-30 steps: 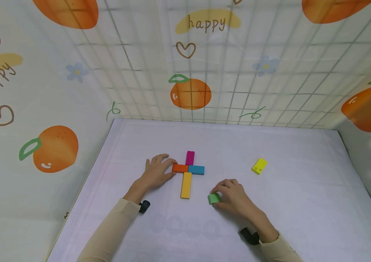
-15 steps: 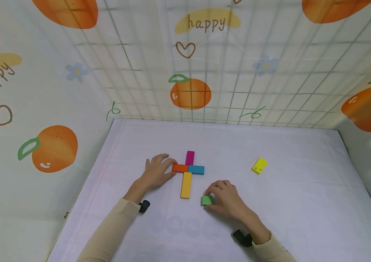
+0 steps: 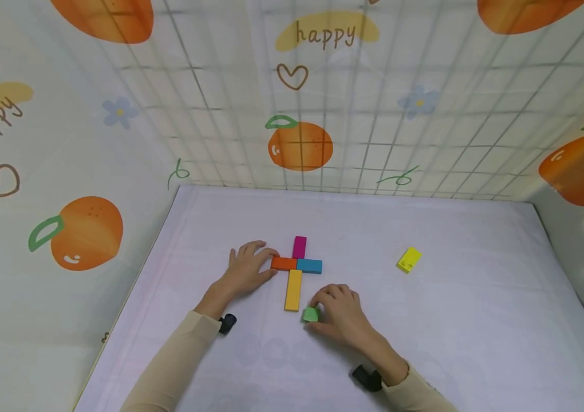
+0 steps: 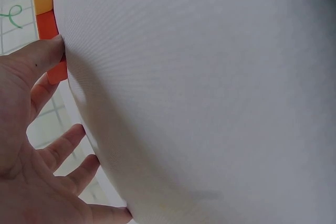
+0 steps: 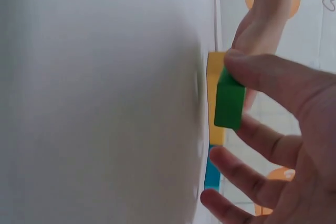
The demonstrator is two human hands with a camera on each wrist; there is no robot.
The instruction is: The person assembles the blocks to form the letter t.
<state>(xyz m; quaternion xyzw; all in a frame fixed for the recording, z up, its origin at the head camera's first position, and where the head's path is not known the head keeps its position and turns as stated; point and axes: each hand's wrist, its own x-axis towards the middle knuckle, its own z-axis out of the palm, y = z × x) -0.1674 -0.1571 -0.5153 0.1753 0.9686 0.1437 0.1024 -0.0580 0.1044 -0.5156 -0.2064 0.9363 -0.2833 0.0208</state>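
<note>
My right hand (image 3: 342, 313) pinches a small green block (image 3: 310, 315) between thumb and fingers, just right of the near end of a long yellow-orange block (image 3: 293, 290). The right wrist view shows that green block (image 5: 230, 100) a little off the tabletop. My left hand (image 3: 247, 269) holds the left end of an orange-red block (image 3: 284, 264) between thumb and index finger, the other fingertips touching the table. A blue block (image 3: 310, 266) lies end to end with the orange-red one. Above their joint stands a magenta block (image 3: 299, 247); the yellow-orange block extends below, forming a cross.
A bright yellow block (image 3: 409, 260) with small marks on its near end lies apart, toward the right of the white table (image 3: 477, 320). Printed curtains (image 3: 220, 114) rise behind the table and at both sides.
My right hand has slid left with the green block, bringing it close to the yellow-orange block. The left hand and the other blocks stay where they were.
</note>
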